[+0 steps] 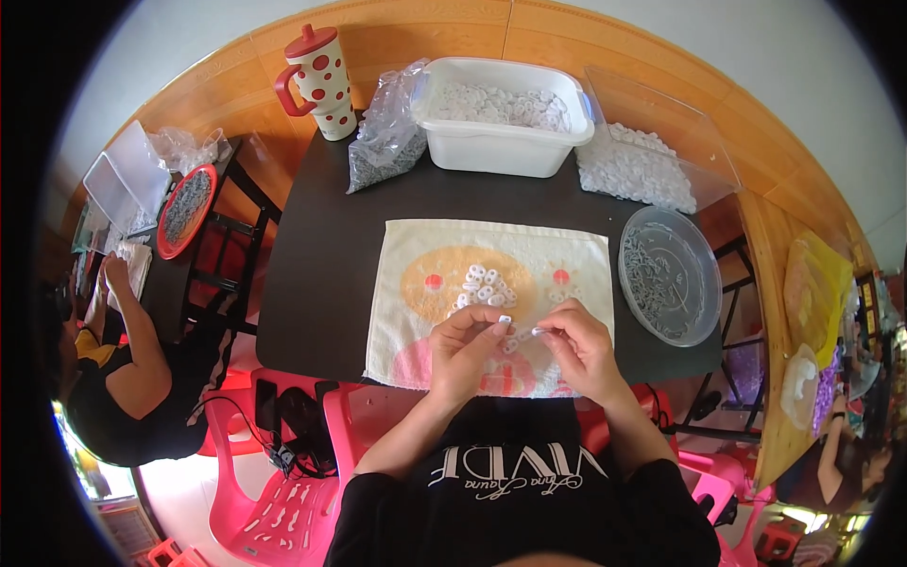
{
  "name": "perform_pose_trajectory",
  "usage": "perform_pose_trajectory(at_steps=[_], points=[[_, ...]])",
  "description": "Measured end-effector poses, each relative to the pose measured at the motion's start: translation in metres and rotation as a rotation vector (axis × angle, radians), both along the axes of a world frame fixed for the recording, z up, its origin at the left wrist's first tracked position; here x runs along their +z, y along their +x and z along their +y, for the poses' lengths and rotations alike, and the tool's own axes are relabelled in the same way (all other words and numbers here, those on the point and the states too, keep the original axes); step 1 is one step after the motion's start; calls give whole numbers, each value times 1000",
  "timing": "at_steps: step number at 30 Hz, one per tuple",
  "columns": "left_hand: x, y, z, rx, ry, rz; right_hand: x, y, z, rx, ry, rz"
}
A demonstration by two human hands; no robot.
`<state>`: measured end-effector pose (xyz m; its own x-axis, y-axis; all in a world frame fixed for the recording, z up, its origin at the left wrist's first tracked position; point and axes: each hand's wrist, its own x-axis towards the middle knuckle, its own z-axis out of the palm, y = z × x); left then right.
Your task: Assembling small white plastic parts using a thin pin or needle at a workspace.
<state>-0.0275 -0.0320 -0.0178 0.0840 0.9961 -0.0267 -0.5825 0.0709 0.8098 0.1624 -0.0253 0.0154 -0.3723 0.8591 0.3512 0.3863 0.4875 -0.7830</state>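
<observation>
Over the cream towel [397,283], my left hand [463,350] pinches a small white plastic piece [505,320] between thumb and forefinger. Close beside it, my right hand [578,348] has its fingertips pressed together on something tiny with a pale end, too small to make out. A little pile of white plastic pieces with dark holes [486,286] lies on the towel just beyond my left hand. A few more white pieces [515,342] rest between and below my hands.
A white tub [505,149] of white pieces stands at the back, beside a clear bag of grey bits [383,151] and a spotted tumbler [326,85]. To its right is a clear box [638,170] of white pieces; nearer, a round tray [671,274] holds grey screw-like parts. Another person [142,369] sits left.
</observation>
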Motion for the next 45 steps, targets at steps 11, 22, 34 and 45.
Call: perform_pose_trajectory(at_steps=[11, 22, 34, 45], points=[[8, 9, -4, -99, 1, -114, 3, -13, -12, -79, -16, 257], [8, 10, -6, -99, -18, -105, -10, -18, -16, -138, 0, 360], [10, 14, -7, -46, -69, -195, -8, -29, -17, -258, 280, 257], [13, 14, -6, -81, -92, -190, -11, -30, -17, -240, 144, 332]])
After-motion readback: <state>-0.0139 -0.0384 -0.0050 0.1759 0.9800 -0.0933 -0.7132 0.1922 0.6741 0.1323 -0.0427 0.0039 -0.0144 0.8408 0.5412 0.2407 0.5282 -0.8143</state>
